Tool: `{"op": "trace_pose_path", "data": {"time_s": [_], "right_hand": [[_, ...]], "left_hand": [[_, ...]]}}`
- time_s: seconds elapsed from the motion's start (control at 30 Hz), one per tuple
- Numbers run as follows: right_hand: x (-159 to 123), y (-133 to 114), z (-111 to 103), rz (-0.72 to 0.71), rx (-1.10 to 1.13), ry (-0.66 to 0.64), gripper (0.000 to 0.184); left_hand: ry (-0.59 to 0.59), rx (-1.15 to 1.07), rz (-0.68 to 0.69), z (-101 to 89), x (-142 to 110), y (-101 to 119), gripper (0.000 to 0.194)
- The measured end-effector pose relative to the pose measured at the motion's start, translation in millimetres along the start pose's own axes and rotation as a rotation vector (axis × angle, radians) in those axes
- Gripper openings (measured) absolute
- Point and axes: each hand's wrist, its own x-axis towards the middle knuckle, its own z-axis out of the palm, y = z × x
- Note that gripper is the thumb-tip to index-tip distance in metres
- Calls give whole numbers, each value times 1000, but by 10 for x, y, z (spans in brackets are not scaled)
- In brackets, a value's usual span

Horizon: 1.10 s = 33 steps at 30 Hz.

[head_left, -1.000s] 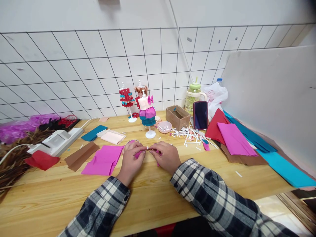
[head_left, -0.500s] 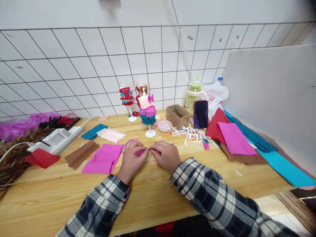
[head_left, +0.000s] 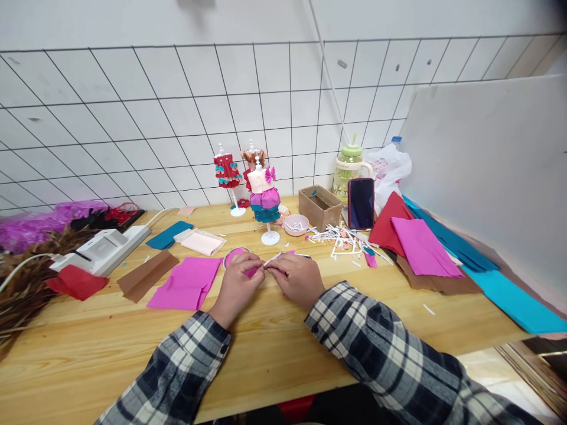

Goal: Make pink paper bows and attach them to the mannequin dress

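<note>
My left hand (head_left: 239, 287) and my right hand (head_left: 297, 277) meet over the front middle of the table, fingertips pinched together. A thin white strip (head_left: 271, 258) shows at the fingertips of my right hand. What my left fingers pinch is too small to make out. Just behind my left hand lies a roll of tape (head_left: 225, 260), partly covered, with magenta paper (head_left: 236, 255) showing inside its ring. Left of that hand is a folded magenta crepe paper sheet (head_left: 183, 284). Dark-handled scissors or a similar tool (head_left: 305, 255) are mostly hidden behind my right hand.
Dress-form mannequins in paper dresses stand behind, the nearest in pink and teal (head_left: 264, 200). A pink bowl (head_left: 296, 225), cardboard box (head_left: 319, 208), phone (head_left: 360, 203) and white paper scraps (head_left: 343, 241) are right of it. A power strip (head_left: 104, 248) lies left; coloured papers (head_left: 425, 245) right.
A white strip now shows at my right fingertips. The magenta paper piece behind and below my right hand is less visible. Both hands stay nearly in place.
</note>
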Motion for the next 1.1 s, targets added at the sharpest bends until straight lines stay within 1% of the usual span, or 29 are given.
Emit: {"op": "trace_pose_path", "data": {"time_s": [0.23,0.33,0.5,0.7,0.83,1.0,1.1], "right_hand": [[2,9,5,6,-34,39,21],[10,1,-13,31,-42,40,19],[23,-2,-48,60,-59,12,17],[20,11,-55,43,-157,3,19],[24,-4,-57,40,-213,-5,17],[38,-17,-50,31,-212,-29,12],[43,-12,-51,42,-186,-42,9]], "left_hand": [[22,-24,3,27,-11,-44,23],[21,-28,17,22,-17,-44,24],[-24,-8,32,-1,-29,-11,21],[-69,66,63,-13,-38,25,21],[-67,120,76,-12,-50,46,21],[-42,207,84,-8,-72,59,17],[-42,210,91,-13,-76,64,17]]}}
